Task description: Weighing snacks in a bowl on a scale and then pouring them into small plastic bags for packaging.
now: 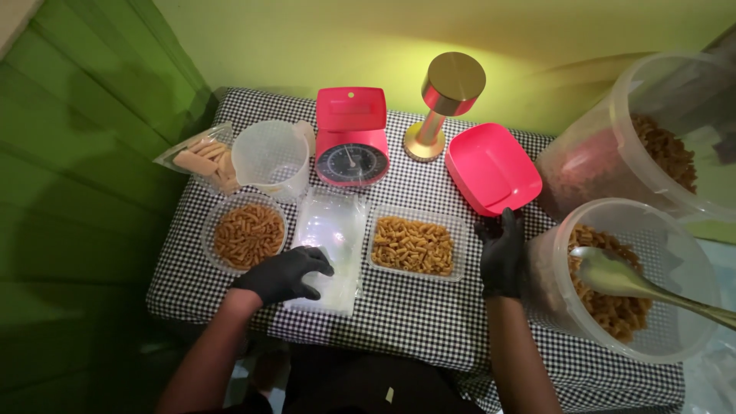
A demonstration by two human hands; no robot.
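The left hand, in a black glove, lies with its fingers curled loosely over the near end of a clear, flat plastic bag, pressing on it rather than gripping; nothing is closed inside the hand. That bag lies on the black-and-white checked tablecloth with its long axis running away from the person toward the red kitchen scale with a round dial, so most of it stretches ahead and slightly right of the left hand, which is clearly the nearer one. The right hand, also black-gloved, rests flat and open against the wall of a large clear plastic tub of brown pasta, holding nothing; a metal spoon lies inside that tub. Between the two hands, just right of the bag, sits a rectangular clear tray filled with pasta, and left of the bag a round clear container of pasta. Behind these stand a translucent measuring jug, a packet of pale biscuits, a brass table lamp and a red plastic scale bowl, with a second large tub at the far right.
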